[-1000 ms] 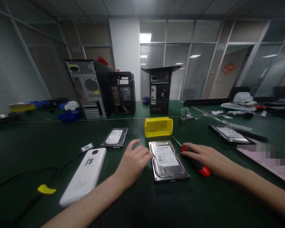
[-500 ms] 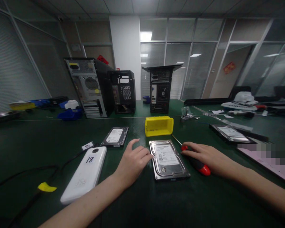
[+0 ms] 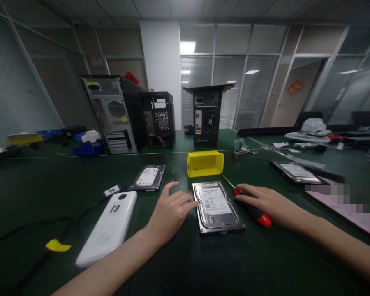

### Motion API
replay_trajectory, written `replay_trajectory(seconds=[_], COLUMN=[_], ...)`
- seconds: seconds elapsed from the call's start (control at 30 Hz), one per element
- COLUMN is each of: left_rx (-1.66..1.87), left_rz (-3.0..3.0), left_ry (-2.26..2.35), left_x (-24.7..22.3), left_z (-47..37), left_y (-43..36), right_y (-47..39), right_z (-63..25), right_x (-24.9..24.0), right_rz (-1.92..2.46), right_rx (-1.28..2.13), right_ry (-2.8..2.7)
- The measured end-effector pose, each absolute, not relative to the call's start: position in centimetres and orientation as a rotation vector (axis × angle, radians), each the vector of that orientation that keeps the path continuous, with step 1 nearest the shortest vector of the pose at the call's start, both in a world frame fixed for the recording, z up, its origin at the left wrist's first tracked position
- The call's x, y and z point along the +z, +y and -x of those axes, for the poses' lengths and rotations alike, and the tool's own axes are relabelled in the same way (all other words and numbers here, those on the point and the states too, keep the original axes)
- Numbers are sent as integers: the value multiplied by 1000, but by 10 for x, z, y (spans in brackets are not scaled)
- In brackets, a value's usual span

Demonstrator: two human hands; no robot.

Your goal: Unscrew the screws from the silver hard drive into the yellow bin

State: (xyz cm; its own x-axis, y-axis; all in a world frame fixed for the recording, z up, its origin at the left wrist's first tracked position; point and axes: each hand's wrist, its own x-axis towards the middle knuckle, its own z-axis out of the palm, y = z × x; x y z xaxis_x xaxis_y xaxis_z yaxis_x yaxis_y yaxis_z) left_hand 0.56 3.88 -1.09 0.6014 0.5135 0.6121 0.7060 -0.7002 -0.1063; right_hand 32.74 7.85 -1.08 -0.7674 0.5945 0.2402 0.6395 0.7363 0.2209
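A silver hard drive (image 3: 216, 205), label side up, lies flat in front of me. My left hand (image 3: 172, 209) is open, its index finger raised and other fingertips touching the drive's left edge. On its right side, my right hand (image 3: 259, 199) rests over the handle of a black-and-red screwdriver (image 3: 263, 218), fingers draped around it; the thumb is hidden. The screwdriver's shaft slants away toward a yellow bin (image 3: 205, 164), which lies on its side behind the drive with small bits inside.
To the left are a second hard drive (image 3: 148, 177), a white power bank (image 3: 108, 230) marked 18, and a black cable. A third drive (image 3: 296, 172) lies to the right, near a pink tray (image 3: 329, 202). Several computer cases (image 3: 207, 117) stand at the back.
Both hands, the drive and the screwdriver keep their places relative to one another. The whole view has shifted very slightly.
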Motion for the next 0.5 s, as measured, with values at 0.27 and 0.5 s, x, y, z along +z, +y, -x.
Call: replay_trajectory(seconds=[0.27, 0.5], left_rx=[-804, -816], left_rz=[2532, 2552], left_ry=[-1026, -1037], left_x=[-11, -13], left_z=[-5, -4], left_y=[38, 38], right_y=[81, 79], right_z=[-328, -326], right_x=[-15, -13], right_rz=[996, 1010], right_rx=[-468, -522], right_ry=[-2788, -2814])
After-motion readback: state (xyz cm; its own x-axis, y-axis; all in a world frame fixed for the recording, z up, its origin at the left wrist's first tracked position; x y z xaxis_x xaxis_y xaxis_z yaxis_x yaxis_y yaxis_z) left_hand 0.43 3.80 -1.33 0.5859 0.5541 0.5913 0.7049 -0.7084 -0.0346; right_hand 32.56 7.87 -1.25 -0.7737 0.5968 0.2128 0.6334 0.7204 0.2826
